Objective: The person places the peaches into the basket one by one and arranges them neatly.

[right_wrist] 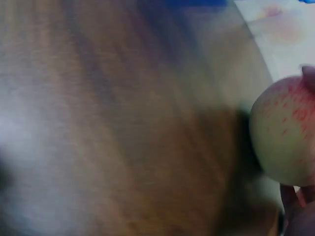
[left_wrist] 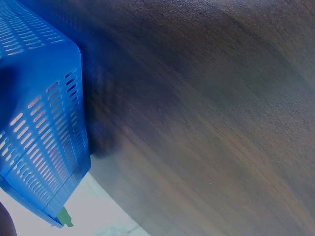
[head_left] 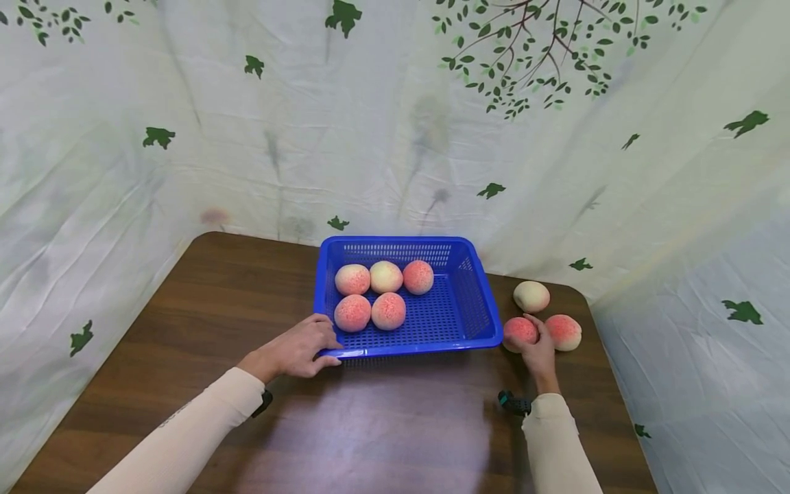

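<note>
My left hand (head_left: pixel 304 346) grips the near left corner of a blue plastic basket (head_left: pixel 413 351), fingers over its rim. In the left wrist view the basket's slotted wall (left_wrist: pixel 47 137) fills the left side. Several peaches, one of them a pale peach (head_left: pixel 386 277), lie in two rows in the basket's left part. To the right of the basket, my right hand (head_left: pixel 538 350) holds a red peach (head_left: pixel 520 331) between thumb and fingers. The right wrist view shows that peach (right_wrist: pixel 280 132) at its right edge, with fingertips above and below.
Beside the right hand, a pink peach (head_left: pixel 564 333) sits on the brown wooden table (head_left: pixel 395 425). Behind it is a cream peach (head_left: pixel 531 297) near the table's back edge. A pale curtain (head_left: pixel 370 137) with leaf prints hangs behind and along both sides.
</note>
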